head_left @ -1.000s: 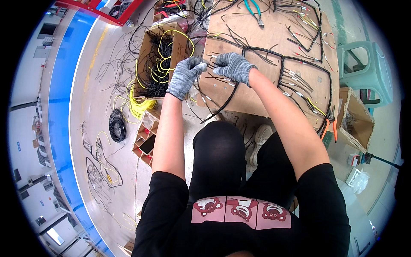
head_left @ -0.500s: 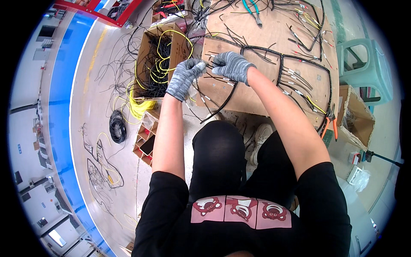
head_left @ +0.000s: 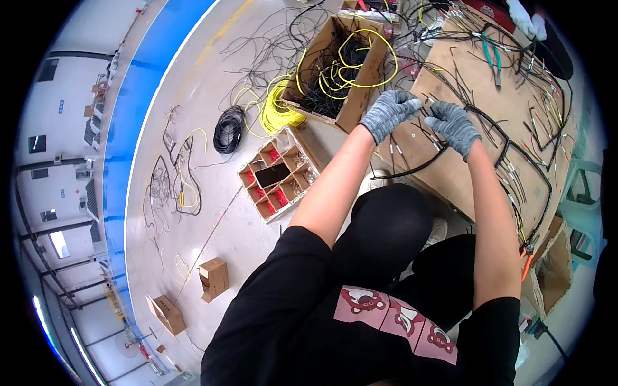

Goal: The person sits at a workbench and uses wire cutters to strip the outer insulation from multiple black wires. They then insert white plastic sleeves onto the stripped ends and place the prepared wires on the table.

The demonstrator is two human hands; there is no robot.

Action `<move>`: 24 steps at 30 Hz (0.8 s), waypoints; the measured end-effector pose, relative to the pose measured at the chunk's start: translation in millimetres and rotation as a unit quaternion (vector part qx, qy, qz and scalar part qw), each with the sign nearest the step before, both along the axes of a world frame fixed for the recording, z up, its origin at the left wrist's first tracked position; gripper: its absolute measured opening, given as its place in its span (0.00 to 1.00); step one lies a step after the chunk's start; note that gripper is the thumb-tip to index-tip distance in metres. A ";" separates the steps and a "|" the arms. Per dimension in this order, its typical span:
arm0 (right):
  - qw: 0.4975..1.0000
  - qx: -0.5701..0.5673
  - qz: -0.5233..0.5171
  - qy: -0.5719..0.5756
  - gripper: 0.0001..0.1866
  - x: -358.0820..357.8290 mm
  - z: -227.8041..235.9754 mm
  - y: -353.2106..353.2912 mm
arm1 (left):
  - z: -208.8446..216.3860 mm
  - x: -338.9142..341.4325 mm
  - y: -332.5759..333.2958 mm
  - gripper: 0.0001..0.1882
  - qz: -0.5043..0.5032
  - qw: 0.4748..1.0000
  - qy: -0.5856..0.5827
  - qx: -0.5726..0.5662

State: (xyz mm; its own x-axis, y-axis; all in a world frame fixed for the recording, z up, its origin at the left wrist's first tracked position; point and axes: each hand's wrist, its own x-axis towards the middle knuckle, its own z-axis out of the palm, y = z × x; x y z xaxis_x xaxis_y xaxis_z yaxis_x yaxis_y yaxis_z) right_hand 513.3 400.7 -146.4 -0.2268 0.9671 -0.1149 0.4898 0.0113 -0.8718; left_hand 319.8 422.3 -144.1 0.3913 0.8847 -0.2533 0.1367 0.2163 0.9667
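Note:
Grey knit gloves cover both of my hands above the left edge of a wooden board [head_left: 444,71]. My left hand [head_left: 390,116] is closed in a pinch at thin black wire ends. Close beside it, my right hand [head_left: 454,126] has its fingertips pressed together on the same short wires; the exact grip points are partly hidden. These wires branch off a black-taped wire harness [head_left: 496,134] laid over the board. More branches with white, red and yellow marked ends spread to the right. A thick black cable [head_left: 415,170] runs below my hands past the board's edge.
A cardboard box of black wires [head_left: 331,71] stands left of the board, near a yellow wire coil [head_left: 278,112] and black coil [head_left: 229,130]. A divided box [head_left: 265,159] holds red pieces and a dark phone-like slab. Teal-handled pliers [head_left: 494,61] lie by another person's white-gloved hand [head_left: 523,18].
The view has swung left, so the board and boxes appear further right, and more floor shows at left. Both hands stay close together at the wires.

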 end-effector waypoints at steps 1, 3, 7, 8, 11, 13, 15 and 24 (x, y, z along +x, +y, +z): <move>1.000 -0.008 0.009 -0.013 0.15 -1.8 2.6 1.5 | -2.9 -0.7 0.2 0.12 -0.002 1.000 -0.009 0.013; 0.999 -0.019 0.030 -0.037 0.16 0.0 9.2 3.1 | 19.6 0.6 -3.3 0.13 -0.019 0.996 0.059 0.056; 0.995 0.043 0.051 -0.073 0.16 1.0 7.3 5.4 | 10.1 -5.7 2.9 0.14 -0.008 0.999 0.039 0.027; 0.994 0.060 0.050 -0.070 0.16 0.3 4.6 5.4 | 8.3 -5.3 1.7 0.14 -0.005 1.000 0.025 0.016; 0.999 0.026 0.019 -0.009 0.15 0.9 3.4 3.0 | 5.3 -3.5 4.1 0.14 -0.016 1.000 0.004 0.000; 0.998 0.006 0.040 -0.042 0.14 4.4 3.4 5.7 | 8.0 -0.9 4.4 0.13 -0.021 1.000 0.017 0.005; 0.998 0.011 0.048 -0.047 0.13 2.5 5.0 5.8 | 6.9 -2.2 6.6 0.13 -0.036 0.999 0.030 0.013; 0.996 0.012 0.020 -0.082 0.15 1.3 6.5 3.0 | 11.5 2.4 4.9 0.12 -0.049 0.998 0.034 0.018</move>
